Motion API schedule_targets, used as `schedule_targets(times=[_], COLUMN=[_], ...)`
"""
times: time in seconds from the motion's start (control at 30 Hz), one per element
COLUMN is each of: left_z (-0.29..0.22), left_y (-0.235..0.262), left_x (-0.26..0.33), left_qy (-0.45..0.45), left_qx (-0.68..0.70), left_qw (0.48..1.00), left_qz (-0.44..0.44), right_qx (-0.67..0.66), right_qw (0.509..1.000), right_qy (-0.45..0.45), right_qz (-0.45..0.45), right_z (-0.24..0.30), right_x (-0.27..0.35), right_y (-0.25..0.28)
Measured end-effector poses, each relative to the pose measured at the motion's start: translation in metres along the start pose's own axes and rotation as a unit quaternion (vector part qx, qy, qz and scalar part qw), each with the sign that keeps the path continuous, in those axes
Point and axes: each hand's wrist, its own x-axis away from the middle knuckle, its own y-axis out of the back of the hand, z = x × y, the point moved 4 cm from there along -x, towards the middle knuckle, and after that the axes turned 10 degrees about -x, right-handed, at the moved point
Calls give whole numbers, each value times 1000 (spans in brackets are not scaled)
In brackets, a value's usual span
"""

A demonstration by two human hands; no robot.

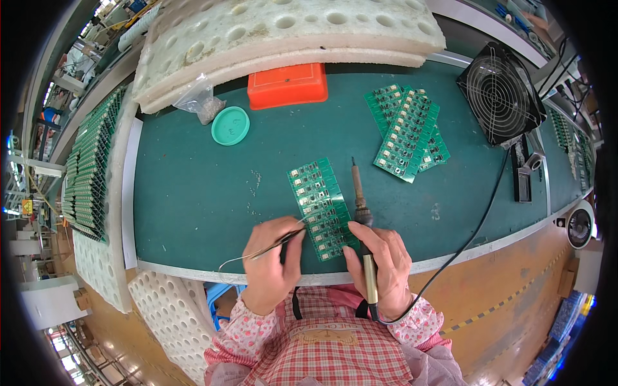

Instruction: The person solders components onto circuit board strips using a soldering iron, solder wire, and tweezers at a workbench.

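In front of me a green circuit board panel (pixel 325 204) with rows of small parts lies on the green work mat, slightly tilted. My left hand (pixel 269 265) is closed on dark tweezers (pixel 281 240), their fine tips at the panel's left edge. A thin silvery wire (pixel 224 262) loops out from the same hand. My right hand (pixel 388 260) grips a soldering iron (pixel 358 186); its bare tip points away from me, right of the panel and apart from it. Fingers of that hand reach the panel's lower right edge.
Several panels (pixel 409 132) lie stacked at the right, near a black fan (pixel 502 96) and an iron stand (pixel 523 174). Behind are a red tray (pixel 287 86), a green lid (pixel 230 126), a plastic bag (pixel 205 103) and white foam (pixel 290 32). The iron's cable (pixel 476 235) curves right.
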Motion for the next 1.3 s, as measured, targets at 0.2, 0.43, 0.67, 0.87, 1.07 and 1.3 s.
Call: schedule_targets(times=[0.2,0.43,0.67,0.87,1.07,1.3], left_z=[19,22,16,14,14,13], left_y=[12,11,15,13,12,12], left_x=[8,13,8,8,8,7], left_qy=[36,63,36,26,18,11], left_qx=[-54,-20,-29,-41,-52,-60], left_qw=[998,998,999,999,998,998], left_qz=[24,-6,19,10,6,3], right_qx=[0,5,8,8,5,2], right_qw=[1000,1000,1000,1000,1000,1000], right_qy=[0,15,13,11,10,12], right_qz=[2,4,6,9,9,7], right_z=[2,2,2,2,2,2], right_x=[-1,-2,-1,-1,-1,-2], right_y=[1,0,0,0,0,0])
